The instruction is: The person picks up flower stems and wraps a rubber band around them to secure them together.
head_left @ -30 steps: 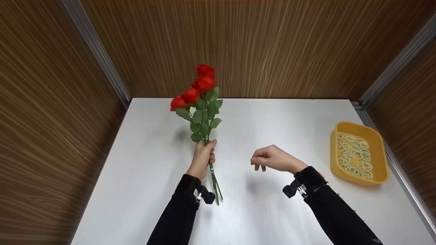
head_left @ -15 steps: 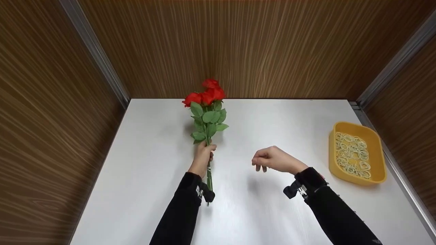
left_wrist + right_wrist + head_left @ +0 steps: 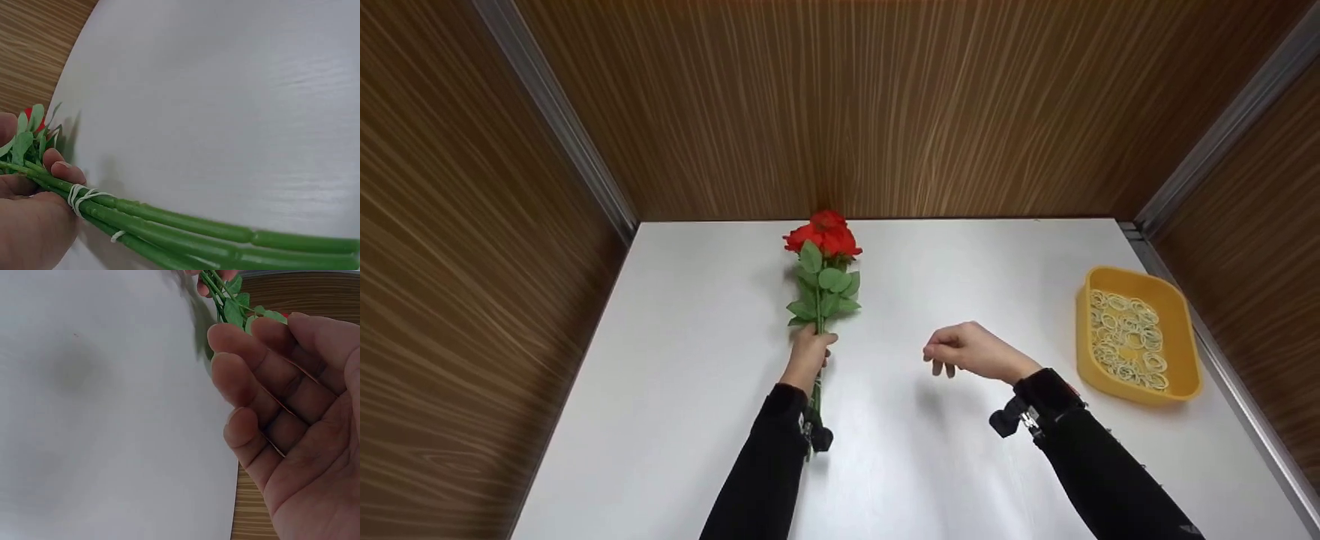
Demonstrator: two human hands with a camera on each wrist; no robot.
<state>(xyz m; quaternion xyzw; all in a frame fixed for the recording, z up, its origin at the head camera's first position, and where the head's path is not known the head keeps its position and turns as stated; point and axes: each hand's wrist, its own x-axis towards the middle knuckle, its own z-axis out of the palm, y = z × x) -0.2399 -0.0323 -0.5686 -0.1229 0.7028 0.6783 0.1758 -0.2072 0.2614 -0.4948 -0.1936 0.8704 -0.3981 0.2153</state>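
Observation:
In the head view my left hand [image 3: 807, 357] grips a bunch of red roses [image 3: 826, 238] by the green stems, blooms pointing away toward the back wall. The bunch is low over the white table, its lower stems partly hidden by my wrist. The left wrist view shows a pale rubber band [image 3: 77, 198] wound round the stems [image 3: 169, 228] just below my fingers, with a small loop lower down. To the right, my right hand [image 3: 976, 351] hovers above the table, holding nothing. Its fingers [image 3: 236, 377] curl loosely in the right wrist view.
A yellow tray [image 3: 1189, 360] with many pale rubber bands [image 3: 1129, 337] stands at the table's right side. Wood-grain panels [image 3: 885, 105] rise behind and on both sides of the white table [image 3: 682, 420].
The roses have come down from in front of the back wall toward the table, and the blooms have swung right and bunched closer together. My right hand has hardly moved.

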